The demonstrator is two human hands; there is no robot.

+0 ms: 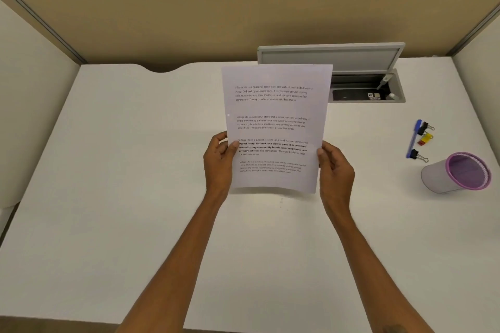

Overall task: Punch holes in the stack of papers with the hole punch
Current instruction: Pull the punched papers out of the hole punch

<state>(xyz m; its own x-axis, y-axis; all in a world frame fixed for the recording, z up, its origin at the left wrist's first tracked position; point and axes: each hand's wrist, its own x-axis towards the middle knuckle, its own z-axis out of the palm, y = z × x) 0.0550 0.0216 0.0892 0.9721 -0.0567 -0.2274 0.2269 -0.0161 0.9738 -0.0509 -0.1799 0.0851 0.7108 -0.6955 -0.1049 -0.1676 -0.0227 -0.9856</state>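
A stack of white printed papers [276, 111] stands upright above the middle of the white desk [121, 157], its lower edge just over the surface. My left hand [219, 162] grips the stack's left edge, thumb on the front. My right hand [335, 167] grips the right edge the same way. One small round hole shows near the left margin of the top sheet. No hole punch is in view.
An open grey cable hatch [365, 86] with its lid up sits behind the papers. At the right lie a blue pen [413, 139] and several binder clips [424, 138]. A purple mesh pen cup [460, 173] lies on its side. Partition walls enclose the desk.
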